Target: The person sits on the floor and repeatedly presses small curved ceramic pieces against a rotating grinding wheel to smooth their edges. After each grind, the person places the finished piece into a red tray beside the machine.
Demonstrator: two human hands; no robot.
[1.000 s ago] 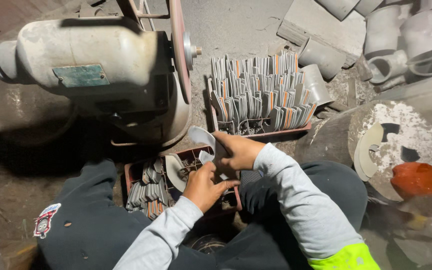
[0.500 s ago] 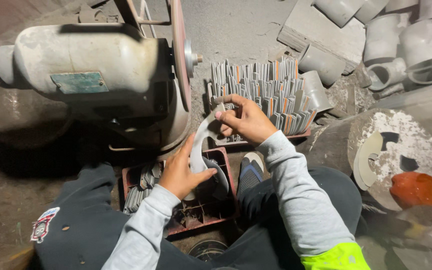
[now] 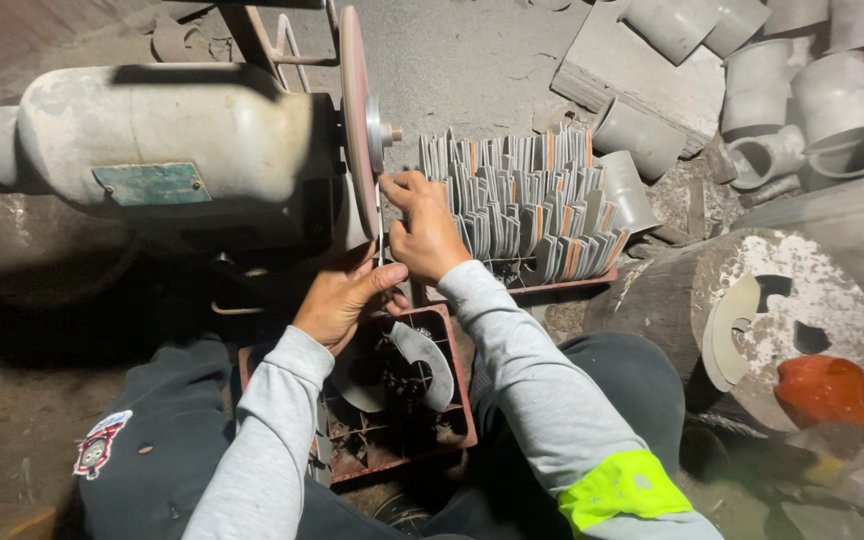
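A thin flat metal blade [image 3: 380,222] stands on edge against the reddish grinding wheel [image 3: 354,120] of a grey bench grinder [image 3: 172,150]. My right hand [image 3: 430,238] pinches the blade's upper part close to the wheel. My left hand [image 3: 340,302] grips its lower end from beneath. Below my hands a red crate [image 3: 457,400] between my knees holds curved grey metal blanks [image 3: 422,358].
A red tray [image 3: 592,283] packed with several upright metal pieces stands right of the wheel. To the right is a round stump [image 3: 812,300] with a curved blank [image 3: 727,325] and an orange object [image 3: 827,390]. Grey pipe fittings [image 3: 802,90] are piled at the top right.
Both hands have risen from over the crate to the grinding wheel, bringing the metal blade with them and turning it edge-on to the wheel.
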